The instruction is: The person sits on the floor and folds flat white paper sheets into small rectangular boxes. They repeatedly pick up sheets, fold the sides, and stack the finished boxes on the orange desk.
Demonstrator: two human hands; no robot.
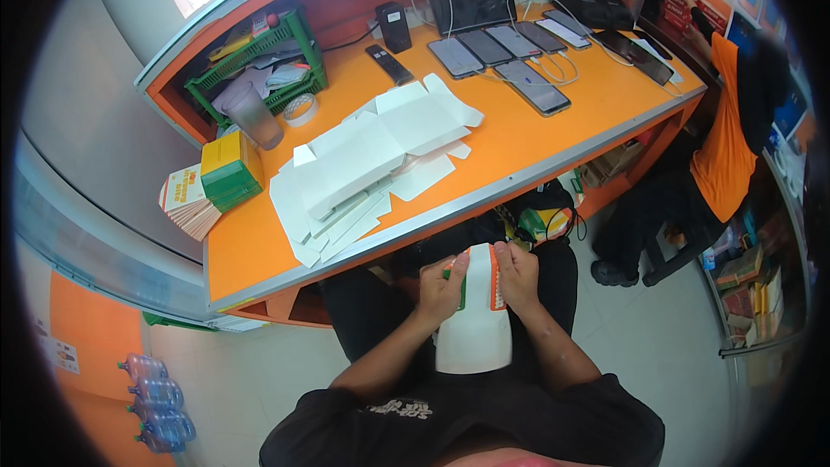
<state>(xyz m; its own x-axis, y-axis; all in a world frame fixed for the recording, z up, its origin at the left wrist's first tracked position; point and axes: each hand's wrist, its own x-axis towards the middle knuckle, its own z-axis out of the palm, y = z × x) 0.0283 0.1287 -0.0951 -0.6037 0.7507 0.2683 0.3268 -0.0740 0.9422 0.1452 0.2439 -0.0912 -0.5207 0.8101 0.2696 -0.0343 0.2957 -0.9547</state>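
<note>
Over my lap I hold a paper carton (pixel 474 337), its white inner face toward me and printed orange and green strips along its sides. My left hand (pixel 439 292) is closed on its left edge. Closed on the right edge, by the orange strip, is my right hand (pixel 517 278). The carton's underside is hidden. In front of me on the orange desk (pixel 363 91) lies a pile of unfolded white cartons (pixel 354 164), flaps spread. At the desk's left end sits a yellow and green box (pixel 232 171) beside a fanned stack of printed cards or flattened cartons (pixel 186 195).
Several phones (pixel 484 47) with cables lie at the back right. A green tray (pixel 298 60), frosted cup (pixel 252 117), tape roll (pixel 300 110) and remote (pixel 389 63) stand at the back left. A person in an orange top (pixel 726 138) is at the far right. Water bottles (pixel 160 402) stand lower left.
</note>
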